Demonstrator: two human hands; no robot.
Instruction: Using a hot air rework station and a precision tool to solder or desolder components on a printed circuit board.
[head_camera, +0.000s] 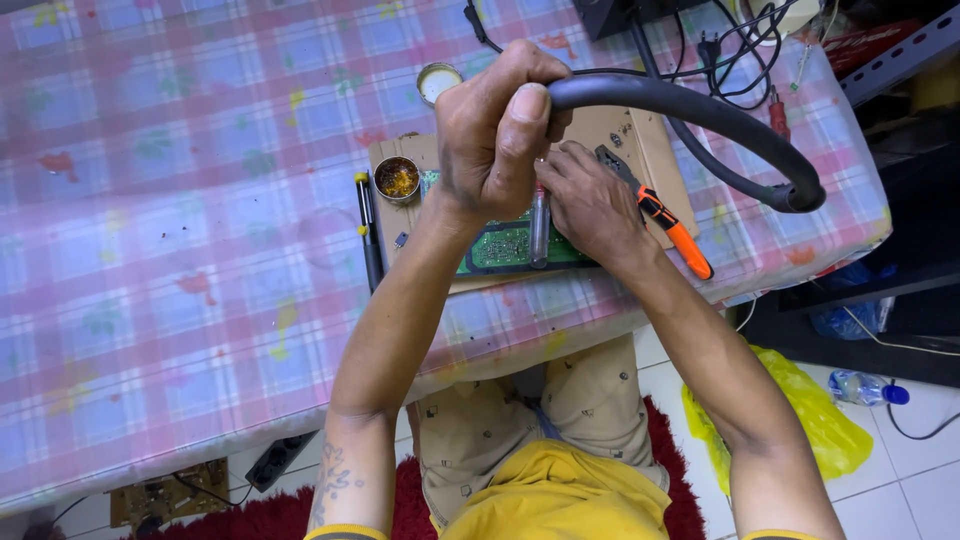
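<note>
Table (150, 250) under a pink plaid cloth — carries a brown board (655, 165) right of centre, a black pen-shaped tool (368, 235) just left of it, a small open tin (438, 82) farther back, tangled black cables (735, 40) at far right.

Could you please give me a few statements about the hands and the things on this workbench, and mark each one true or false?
1. The left hand grips a thick black hose. True.
2. The right hand rests on the yellow plastic bag. False: it lies over the green circuit board.
3. The orange-handled tool lies on the floor. False: it lies on the cardboard sheet.
4. A small round tin sits left of the circuit board. True.
5. A black pen-like tool lies left of the cardboard sheet. True.
</note>
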